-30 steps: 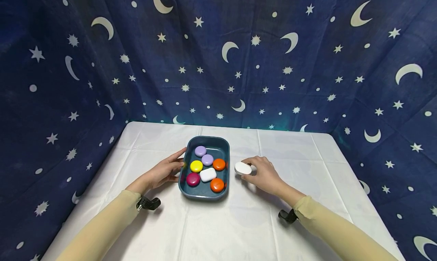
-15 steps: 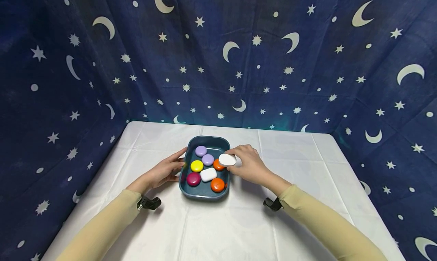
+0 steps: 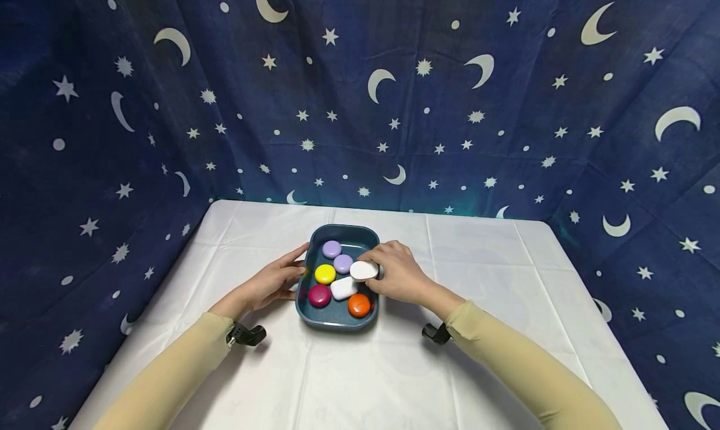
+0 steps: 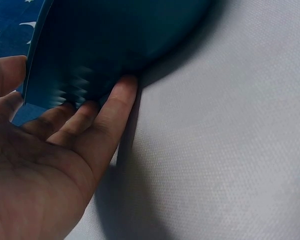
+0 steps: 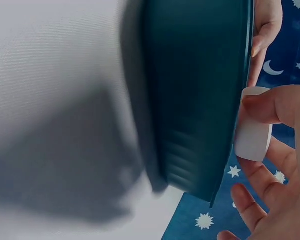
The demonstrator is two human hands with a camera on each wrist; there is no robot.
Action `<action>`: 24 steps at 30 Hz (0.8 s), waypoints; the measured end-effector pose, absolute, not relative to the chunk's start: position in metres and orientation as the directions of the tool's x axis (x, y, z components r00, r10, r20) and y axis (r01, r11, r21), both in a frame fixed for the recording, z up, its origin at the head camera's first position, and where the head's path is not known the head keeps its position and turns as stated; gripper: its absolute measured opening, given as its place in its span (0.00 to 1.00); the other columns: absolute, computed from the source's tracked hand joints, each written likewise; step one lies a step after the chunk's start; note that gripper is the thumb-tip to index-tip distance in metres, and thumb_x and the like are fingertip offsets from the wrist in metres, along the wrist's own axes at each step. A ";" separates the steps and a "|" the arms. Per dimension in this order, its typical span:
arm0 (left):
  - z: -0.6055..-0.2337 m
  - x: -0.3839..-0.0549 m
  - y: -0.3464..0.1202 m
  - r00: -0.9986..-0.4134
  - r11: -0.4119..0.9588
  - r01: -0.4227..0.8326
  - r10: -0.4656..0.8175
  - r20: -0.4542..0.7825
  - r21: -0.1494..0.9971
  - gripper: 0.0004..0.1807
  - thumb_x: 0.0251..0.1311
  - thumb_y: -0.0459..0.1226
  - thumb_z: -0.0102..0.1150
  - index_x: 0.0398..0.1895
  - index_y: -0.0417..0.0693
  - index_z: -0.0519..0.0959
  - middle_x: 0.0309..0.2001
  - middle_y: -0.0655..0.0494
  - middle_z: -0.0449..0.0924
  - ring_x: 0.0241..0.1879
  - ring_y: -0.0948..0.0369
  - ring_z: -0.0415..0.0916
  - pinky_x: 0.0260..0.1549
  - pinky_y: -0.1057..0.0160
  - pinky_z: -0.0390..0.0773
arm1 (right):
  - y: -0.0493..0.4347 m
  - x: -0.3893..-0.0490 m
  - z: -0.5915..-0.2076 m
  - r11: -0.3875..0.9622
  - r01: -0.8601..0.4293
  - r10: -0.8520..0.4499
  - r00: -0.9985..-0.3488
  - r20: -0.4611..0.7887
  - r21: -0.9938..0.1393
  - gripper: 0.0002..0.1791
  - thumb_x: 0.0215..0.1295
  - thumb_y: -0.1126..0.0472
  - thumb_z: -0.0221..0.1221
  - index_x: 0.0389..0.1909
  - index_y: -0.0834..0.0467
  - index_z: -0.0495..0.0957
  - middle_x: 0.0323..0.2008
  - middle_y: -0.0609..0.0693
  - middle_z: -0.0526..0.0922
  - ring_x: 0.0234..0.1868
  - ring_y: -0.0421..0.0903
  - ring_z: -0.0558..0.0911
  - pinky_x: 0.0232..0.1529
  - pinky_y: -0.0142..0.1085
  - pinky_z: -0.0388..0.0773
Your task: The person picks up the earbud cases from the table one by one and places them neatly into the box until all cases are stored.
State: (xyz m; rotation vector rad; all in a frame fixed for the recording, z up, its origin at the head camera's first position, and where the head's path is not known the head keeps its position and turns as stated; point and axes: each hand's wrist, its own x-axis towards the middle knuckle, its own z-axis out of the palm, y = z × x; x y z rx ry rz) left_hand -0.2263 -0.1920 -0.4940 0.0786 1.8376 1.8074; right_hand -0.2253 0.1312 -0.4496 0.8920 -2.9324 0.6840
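Observation:
My right hand (image 3: 398,274) pinches a white rounded block (image 3: 363,270) between thumb and fingers, over the right side of a dark blue tray (image 3: 337,325). In the right wrist view the block (image 5: 253,140) sits by the tray's rim. My left hand (image 3: 269,285) touches the tray's left wall with extended fingers (image 4: 121,97). Inside the tray lie two lilac discs (image 3: 332,249), a yellow disc (image 3: 325,274), a dark red disc (image 3: 319,295), another white rounded block (image 3: 342,289) and an orange disc (image 3: 359,305). The held block and right hand hide a second orange disc.
A white cloth (image 3: 360,380) covers the table, with the tray near its middle. Dark blue curtains (image 3: 349,92) with moons and stars hang behind and at both sides. Each wrist wears a black camera mount (image 3: 247,335).
My right hand has carried the white block leftward from beside the tray to above its right side, then slightly lower. My left hand has stayed at the tray's left wall.

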 end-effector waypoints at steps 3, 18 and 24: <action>-0.494 -0.228 -0.192 -0.845 0.094 -0.335 0.411 -0.343 0.938 0.34 0.78 0.39 0.47 0.82 0.73 0.52 0.79 0.41 0.49 0.73 0.39 0.58 0.49 0.48 0.82 | 0.131 -0.225 -0.450 0.745 -0.530 -0.534 -0.838 0.115 -0.404 0.22 0.61 0.52 0.68 0.58 0.44 0.83 0.55 0.45 0.81 0.60 0.50 0.69 0.67 0.53 0.56; -0.496 -0.228 -0.194 -0.844 0.099 -0.335 0.410 -0.345 0.937 0.35 0.78 0.39 0.48 0.82 0.72 0.52 0.80 0.41 0.48 0.73 0.40 0.58 0.47 0.50 0.82 | 0.180 -0.225 -0.442 0.731 -0.447 -0.414 -0.891 0.185 -0.515 0.23 0.65 0.53 0.65 0.62 0.47 0.82 0.59 0.45 0.80 0.67 0.53 0.66 0.68 0.57 0.56; -0.496 -0.227 -0.195 -0.850 0.123 -0.321 0.400 -0.343 0.939 0.35 0.78 0.39 0.48 0.82 0.72 0.52 0.79 0.41 0.49 0.73 0.39 0.57 0.49 0.49 0.81 | 0.213 -0.215 -0.440 0.742 -0.388 -0.352 -0.920 0.175 -0.546 0.24 0.67 0.52 0.65 0.64 0.46 0.80 0.63 0.49 0.77 0.70 0.56 0.63 0.68 0.60 0.55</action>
